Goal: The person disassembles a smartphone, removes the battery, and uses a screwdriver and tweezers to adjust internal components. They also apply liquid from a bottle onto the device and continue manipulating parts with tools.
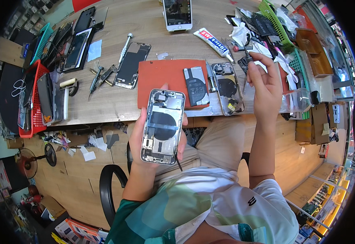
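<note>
My left hand [138, 131] is closed around an opened phone [163, 126], its bare inside facing up, just in front of the table edge. A round dark coil area and a clear strip show in the middle of its frame. A thin dark cable or strip hangs from its lower right corner. My right hand [266, 91] is raised over the table's right side, fingers pinching a small dark tool with a thin tip [248, 57]; its exact kind is unclear. The right hand is apart from the phone. Between them, a phone battery [196, 86] lies on a red mat [161, 75].
Right of the mat lie a slim screwdriver [211, 77] and a second opened phone housing [228, 91]. A glue tube [215, 43] lies behind them. Left stand a detached screen [132, 65], hand tools [97, 80] and a red basket [37, 97]. A phone [178, 25] stands upright behind.
</note>
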`<move>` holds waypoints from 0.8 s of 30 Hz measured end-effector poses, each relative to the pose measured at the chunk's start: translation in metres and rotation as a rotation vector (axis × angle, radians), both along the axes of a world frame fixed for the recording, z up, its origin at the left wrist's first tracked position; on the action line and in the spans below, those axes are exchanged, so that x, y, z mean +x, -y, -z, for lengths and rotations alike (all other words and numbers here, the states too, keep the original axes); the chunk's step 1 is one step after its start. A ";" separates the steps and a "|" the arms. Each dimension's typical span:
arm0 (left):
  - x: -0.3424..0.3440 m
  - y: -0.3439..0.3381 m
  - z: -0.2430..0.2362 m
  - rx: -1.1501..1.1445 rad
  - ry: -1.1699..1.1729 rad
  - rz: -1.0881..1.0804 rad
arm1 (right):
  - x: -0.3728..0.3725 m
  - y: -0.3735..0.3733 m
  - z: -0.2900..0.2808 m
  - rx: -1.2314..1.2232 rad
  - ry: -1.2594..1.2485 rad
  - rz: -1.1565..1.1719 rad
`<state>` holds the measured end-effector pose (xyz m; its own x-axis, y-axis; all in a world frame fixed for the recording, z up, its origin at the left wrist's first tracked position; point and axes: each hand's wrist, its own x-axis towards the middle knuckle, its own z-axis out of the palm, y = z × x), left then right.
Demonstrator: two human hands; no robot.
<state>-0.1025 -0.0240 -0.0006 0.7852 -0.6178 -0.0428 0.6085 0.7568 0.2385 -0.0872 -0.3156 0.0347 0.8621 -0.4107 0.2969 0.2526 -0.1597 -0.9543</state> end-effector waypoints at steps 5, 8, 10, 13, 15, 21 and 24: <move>0.001 0.004 -0.010 0.001 -0.041 -0.025 | -0.024 -0.038 -0.023 -0.209 0.001 -0.101; 0.005 -0.002 -0.001 -0.106 -0.042 0.022 | -0.029 -0.057 -0.012 -0.143 0.111 -0.291; 0.003 0.000 -0.010 -0.027 -0.057 -0.006 | -0.033 -0.074 -0.010 -0.178 0.104 -0.332; 0.001 -0.001 -0.015 0.057 -0.071 -0.030 | -0.030 -0.095 -0.004 -0.254 0.106 -0.349; 0.001 -0.002 -0.014 0.050 -0.072 -0.019 | -0.032 -0.106 -0.006 -0.284 0.059 -0.333; 0.004 -0.008 -0.002 -0.138 -0.123 0.057 | -0.029 -0.119 -0.010 -0.436 0.083 -0.379; 0.005 -0.007 -0.002 -0.158 -0.137 0.059 | -0.029 -0.121 -0.007 -0.451 0.079 -0.385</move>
<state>-0.0978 -0.0174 0.0011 0.7412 -0.6697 -0.0461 0.6712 0.7406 0.0320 -0.1161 -0.1945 0.0422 0.8921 0.1083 0.4386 0.4401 -0.4273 -0.7897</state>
